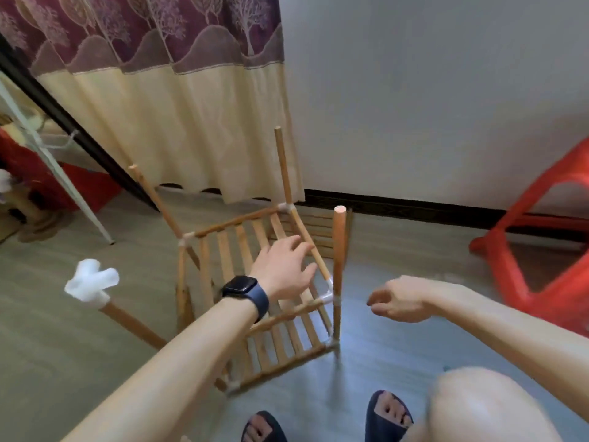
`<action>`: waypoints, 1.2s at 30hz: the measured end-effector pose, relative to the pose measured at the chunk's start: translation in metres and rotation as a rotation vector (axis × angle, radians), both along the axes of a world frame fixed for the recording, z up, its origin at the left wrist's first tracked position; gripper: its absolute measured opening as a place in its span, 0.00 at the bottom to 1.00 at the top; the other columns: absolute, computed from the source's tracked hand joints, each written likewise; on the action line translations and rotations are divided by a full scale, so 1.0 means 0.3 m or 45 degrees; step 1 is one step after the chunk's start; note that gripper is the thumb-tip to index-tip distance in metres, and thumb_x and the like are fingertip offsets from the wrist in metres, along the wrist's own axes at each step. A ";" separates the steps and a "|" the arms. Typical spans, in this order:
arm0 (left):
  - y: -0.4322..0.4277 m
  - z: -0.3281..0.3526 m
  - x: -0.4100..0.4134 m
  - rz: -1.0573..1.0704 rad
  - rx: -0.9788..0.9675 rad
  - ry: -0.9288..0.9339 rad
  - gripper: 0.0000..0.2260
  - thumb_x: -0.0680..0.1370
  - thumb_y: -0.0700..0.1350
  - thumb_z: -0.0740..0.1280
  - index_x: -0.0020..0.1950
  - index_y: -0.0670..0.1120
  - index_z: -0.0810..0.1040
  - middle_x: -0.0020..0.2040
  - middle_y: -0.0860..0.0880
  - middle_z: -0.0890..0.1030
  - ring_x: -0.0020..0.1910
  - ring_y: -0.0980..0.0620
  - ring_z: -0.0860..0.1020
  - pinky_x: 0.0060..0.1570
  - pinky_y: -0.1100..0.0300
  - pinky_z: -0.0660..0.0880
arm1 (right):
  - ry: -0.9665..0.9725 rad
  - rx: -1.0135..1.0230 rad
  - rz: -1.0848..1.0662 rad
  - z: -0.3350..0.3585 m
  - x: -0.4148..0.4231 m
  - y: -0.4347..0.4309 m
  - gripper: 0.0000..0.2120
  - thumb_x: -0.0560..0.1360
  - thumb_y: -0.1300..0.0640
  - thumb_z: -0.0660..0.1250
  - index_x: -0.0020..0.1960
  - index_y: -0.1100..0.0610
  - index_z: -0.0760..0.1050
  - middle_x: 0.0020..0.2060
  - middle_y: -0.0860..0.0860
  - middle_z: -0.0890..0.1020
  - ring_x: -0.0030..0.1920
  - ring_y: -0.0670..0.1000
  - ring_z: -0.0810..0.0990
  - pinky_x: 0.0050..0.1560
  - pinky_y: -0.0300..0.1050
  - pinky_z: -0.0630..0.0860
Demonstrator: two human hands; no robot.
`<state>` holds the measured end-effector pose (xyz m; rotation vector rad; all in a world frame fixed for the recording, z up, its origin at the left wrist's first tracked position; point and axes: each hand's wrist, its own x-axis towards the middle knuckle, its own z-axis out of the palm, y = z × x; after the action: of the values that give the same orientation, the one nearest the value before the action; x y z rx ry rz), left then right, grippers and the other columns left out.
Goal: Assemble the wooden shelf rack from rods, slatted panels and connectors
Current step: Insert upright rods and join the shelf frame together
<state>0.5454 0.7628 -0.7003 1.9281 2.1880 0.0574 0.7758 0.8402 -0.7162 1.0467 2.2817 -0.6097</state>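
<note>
Wooden shelf rack (236,222), partly assembled, stands tilted on the grey floor (398,362) before a curtain (178,106). The left hand (283,269), with a dark watch (243,290) on its wrist, reaches over the upper slatted panel (224,253) with fingers spread, gripping nothing; contact with the slats cannot be determined. The right hand (398,301) hangs near the upright rod (338,250), fingers loosely curled and empty. A white connector (90,280) caps a rod (134,323) at left.

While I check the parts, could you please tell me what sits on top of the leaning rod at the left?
A white branched connector caps the rod; the rod's tip is hidden inside it.
</note>
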 end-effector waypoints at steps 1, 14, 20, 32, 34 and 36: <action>0.032 -0.061 0.007 0.033 -0.068 -0.002 0.24 0.84 0.60 0.54 0.80 0.56 0.60 0.82 0.49 0.57 0.80 0.47 0.55 0.78 0.43 0.54 | 0.005 0.019 -0.078 -0.056 0.056 0.020 0.20 0.82 0.45 0.56 0.73 0.43 0.70 0.70 0.47 0.75 0.69 0.53 0.73 0.68 0.46 0.69; 0.292 -0.385 0.178 0.237 -0.041 -0.201 0.32 0.82 0.65 0.51 0.81 0.61 0.38 0.82 0.52 0.35 0.81 0.46 0.37 0.75 0.33 0.36 | -0.011 -0.040 -0.851 -0.819 0.430 0.230 0.34 0.80 0.48 0.59 0.82 0.51 0.50 0.81 0.56 0.46 0.79 0.62 0.52 0.77 0.53 0.58; 0.434 -0.463 0.267 0.265 -0.055 -0.116 0.33 0.81 0.68 0.49 0.81 0.61 0.38 0.80 0.52 0.29 0.80 0.46 0.36 0.74 0.31 0.38 | 0.023 0.186 -0.998 -0.944 0.388 0.502 0.35 0.78 0.49 0.64 0.81 0.51 0.52 0.80 0.60 0.45 0.79 0.63 0.53 0.76 0.55 0.58; 0.453 -0.480 0.226 0.299 -0.037 -0.212 0.32 0.82 0.65 0.51 0.81 0.62 0.39 0.79 0.54 0.28 0.80 0.50 0.33 0.74 0.34 0.34 | 0.000 0.346 -1.055 -1.054 0.282 0.672 0.23 0.77 0.58 0.62 0.70 0.62 0.69 0.70 0.62 0.68 0.70 0.65 0.69 0.68 0.57 0.70; 0.459 -0.483 0.226 0.308 -0.053 -0.204 0.31 0.82 0.65 0.51 0.81 0.62 0.40 0.79 0.54 0.28 0.80 0.50 0.33 0.73 0.34 0.33 | 0.109 0.336 -1.002 -1.068 0.236 0.598 0.20 0.77 0.62 0.61 0.68 0.62 0.71 0.71 0.61 0.66 0.67 0.66 0.70 0.66 0.57 0.71; 0.464 -0.491 0.231 0.313 -0.059 -0.194 0.31 0.82 0.66 0.50 0.81 0.62 0.40 0.79 0.54 0.28 0.80 0.49 0.33 0.73 0.34 0.33 | 0.188 0.331 -0.947 -1.081 0.209 0.499 0.19 0.76 0.65 0.61 0.66 0.61 0.72 0.72 0.61 0.64 0.64 0.67 0.72 0.63 0.56 0.73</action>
<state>0.6146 0.9019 -0.8475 1.5664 2.2883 0.1854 0.8385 0.9900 -1.0405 2.0709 2.0849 -0.6931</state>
